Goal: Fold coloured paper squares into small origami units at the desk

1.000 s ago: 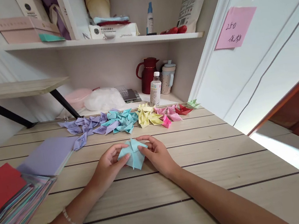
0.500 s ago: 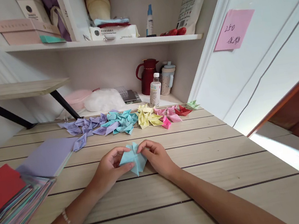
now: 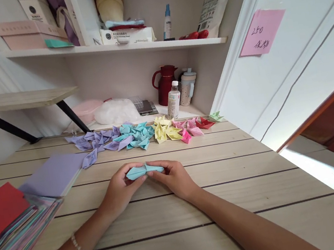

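Observation:
A light-blue folded paper (image 3: 137, 172), long and narrow in outline with points at its ends, is held just above the table between both hands. My left hand (image 3: 122, 187) pinches its left part, thumb below and fingers along the top. On the other side my right hand (image 3: 173, 176) closes on the right part, its thumb near the paper's middle. The two thumb tips come close together at the centre. Beyond the hands lie folded paper pieces in groups: purple (image 3: 99, 140), blue (image 3: 138, 135), yellow (image 3: 164, 129), pink (image 3: 191, 127), red (image 3: 204, 123) and green (image 3: 215, 117).
At the left lie a stack of coloured paper (image 3: 24, 244), a red sheet (image 3: 0, 212) and a purple pad (image 3: 52, 172). A clear bottle (image 3: 173, 102), a red jug (image 3: 166, 85) and a pale tumbler (image 3: 187, 88) stand behind. A small raised shelf (image 3: 17, 100) overhangs the back left.
The blue paper was spread with its flaps showing; now it is folded into a narrow strip shape. The right hand's fingers have moved from its upper edge to grip its right part.

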The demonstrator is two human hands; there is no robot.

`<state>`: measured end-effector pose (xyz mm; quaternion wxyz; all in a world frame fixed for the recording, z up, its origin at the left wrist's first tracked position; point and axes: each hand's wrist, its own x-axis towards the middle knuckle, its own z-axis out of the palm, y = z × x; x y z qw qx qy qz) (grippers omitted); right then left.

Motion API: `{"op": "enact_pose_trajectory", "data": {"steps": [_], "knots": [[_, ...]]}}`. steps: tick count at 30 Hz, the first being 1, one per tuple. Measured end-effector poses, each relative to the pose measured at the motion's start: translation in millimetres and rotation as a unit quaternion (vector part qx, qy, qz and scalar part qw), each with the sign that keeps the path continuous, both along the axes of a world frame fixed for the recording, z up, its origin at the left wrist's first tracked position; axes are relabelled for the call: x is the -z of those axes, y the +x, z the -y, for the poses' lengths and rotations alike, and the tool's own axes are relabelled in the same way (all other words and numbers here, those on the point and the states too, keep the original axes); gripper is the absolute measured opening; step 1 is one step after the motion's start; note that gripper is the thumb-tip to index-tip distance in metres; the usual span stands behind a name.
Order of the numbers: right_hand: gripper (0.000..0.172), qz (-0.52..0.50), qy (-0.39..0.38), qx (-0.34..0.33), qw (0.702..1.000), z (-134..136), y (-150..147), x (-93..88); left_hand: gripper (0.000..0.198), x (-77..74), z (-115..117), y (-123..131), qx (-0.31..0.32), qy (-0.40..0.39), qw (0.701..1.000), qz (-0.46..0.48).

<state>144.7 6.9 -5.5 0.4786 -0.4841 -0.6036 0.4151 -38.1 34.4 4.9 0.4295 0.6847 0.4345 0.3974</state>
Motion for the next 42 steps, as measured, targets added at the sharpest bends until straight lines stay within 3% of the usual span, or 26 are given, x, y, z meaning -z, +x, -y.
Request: {"op": "enact_pose_trajectory", "data": {"steps": [8,13,17,23,37,42], "knots": [[0.024,0.031,0.071,0.017,0.997,1,-1,-6.4,0.023,5.1,-6,0,-0.003,0.028,1.000,0.009],[0.027,0.004,0.046,0.025,0.999,2,-3,-7.3,0.024,1.0,-1,3,0.051,-0.002,0.999,0.009],[0.031,-0.061,0.004,-0.023,0.998,2,-4,-7.8,0.021,-2.6,4,5,0.084,-0.015,0.996,0.006],[0.035,-0.040,-0.012,-0.025,0.999,3,-3,-9.0,0.027,-2.3,6,5,0.061,-0.052,0.997,0.016],[0.033,-0.024,-0.005,-0.006,1.000,2,-3,-6.6,0.029,-3.9,7,5,0.102,-0.088,0.991,0.014],[0.034,-0.017,-0.006,-0.013,1.000,3,-2,-8.5,0.044,-5.0,9,5,0.096,-0.092,0.991,0.013]]}}
